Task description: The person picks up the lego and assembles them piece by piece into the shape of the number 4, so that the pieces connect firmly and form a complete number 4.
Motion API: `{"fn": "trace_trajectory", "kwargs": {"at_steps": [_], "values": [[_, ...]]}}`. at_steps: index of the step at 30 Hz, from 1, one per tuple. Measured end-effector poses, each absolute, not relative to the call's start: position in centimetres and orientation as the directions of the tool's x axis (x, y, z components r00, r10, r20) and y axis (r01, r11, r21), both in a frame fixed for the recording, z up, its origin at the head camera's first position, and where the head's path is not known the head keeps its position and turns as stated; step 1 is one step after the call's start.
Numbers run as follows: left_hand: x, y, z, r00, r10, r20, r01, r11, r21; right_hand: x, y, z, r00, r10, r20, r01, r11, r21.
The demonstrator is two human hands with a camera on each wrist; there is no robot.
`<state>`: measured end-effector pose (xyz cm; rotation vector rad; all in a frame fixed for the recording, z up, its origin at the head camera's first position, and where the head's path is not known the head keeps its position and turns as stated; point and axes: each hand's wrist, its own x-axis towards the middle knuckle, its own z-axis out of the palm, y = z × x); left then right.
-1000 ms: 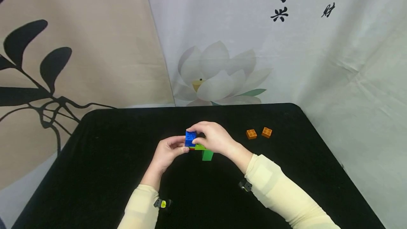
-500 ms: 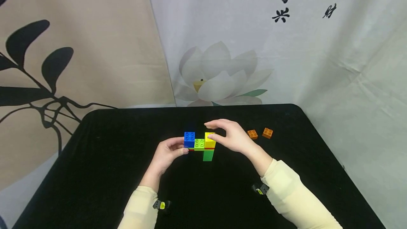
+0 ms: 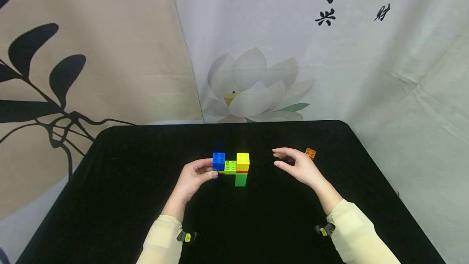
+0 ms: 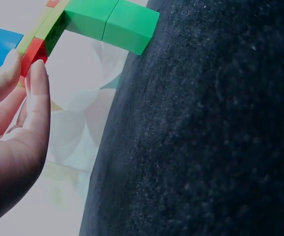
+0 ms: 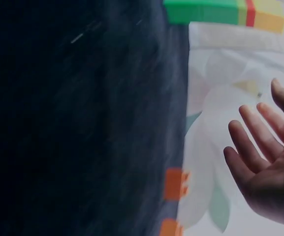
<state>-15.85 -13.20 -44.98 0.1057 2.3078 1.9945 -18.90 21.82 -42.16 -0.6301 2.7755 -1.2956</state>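
My left hand (image 3: pixel 194 177) pinches the left end of a toy brick build, thumb in front and fingers behind. A blue brick (image 3: pixel 218 161) and a yellow brick (image 3: pixel 243 161) stand on its lime-green plate (image 3: pixel 230 167). Below the yellow end, stacked green bricks (image 4: pixel 131 27) reach down to the black cloth. In the left wrist view, fingertips and thumb meet at a small red brick (image 4: pixel 32 54) under the plate. My right hand (image 3: pixel 298 167) holds nothing, its fingers spread, close to an orange brick (image 3: pixel 310 153). A second orange brick (image 5: pixel 173 184) is hidden by that hand in the head view.
A black-covered table (image 3: pixel 146 199) carries everything. Behind it hangs a pale curtain (image 3: pixel 264 31) printed with a lotus, leaves and black characters, reaching the table's back edge. Its folds continue along the right side.
My right hand has left the blue brick, passed the yellow one and moved right to the orange bricks, now covering one. The left hand keeps its grip on the build.
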Motion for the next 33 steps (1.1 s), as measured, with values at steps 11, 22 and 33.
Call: {"fn": "trace_trajectory", "kwargs": {"at_steps": [11, 22, 33], "values": [[-15.8, -13.4, -45.0, -0.99, 0.138, -0.031, -0.016, 0.108, 0.994, -19.1, 27.2, -44.2, -0.964, -0.248, 0.097, -0.237, 0.633, -0.737], [-15.9, -13.2, -45.0, -0.992, 0.126, -0.031, -0.015, 0.121, 0.993, -20.0, 31.4, -44.8, -0.984, -0.152, 0.09, -0.172, 0.703, -0.69], [-16.0, -13.3, -45.0, -0.988, 0.154, -0.023, -0.007, 0.108, 0.994, -21.0, 33.4, -45.4, -0.989, -0.118, 0.088, -0.146, 0.726, -0.672]]}}
